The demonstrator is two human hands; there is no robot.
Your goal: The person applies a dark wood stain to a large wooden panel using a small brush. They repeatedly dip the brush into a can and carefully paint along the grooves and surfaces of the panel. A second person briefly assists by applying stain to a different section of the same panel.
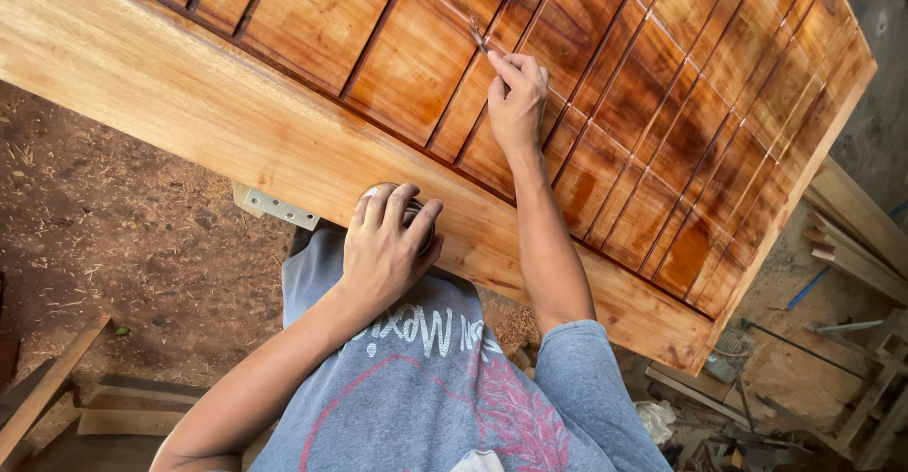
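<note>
Here, a small brush works a groove of a glossy panelled wooden door.

The right hand pinches the thin brush, its tip in a dark groove that runs diagonally away from the person; this hand is stretched out over the door, the farther of the two. The left hand is cupped over a small round tin, gripping it at the door's pale near edge, close to the body. A metal bracket sits just left of it. Sawdust-strewn ground and loose timber lie around; nothing blocks the groove.
</note>
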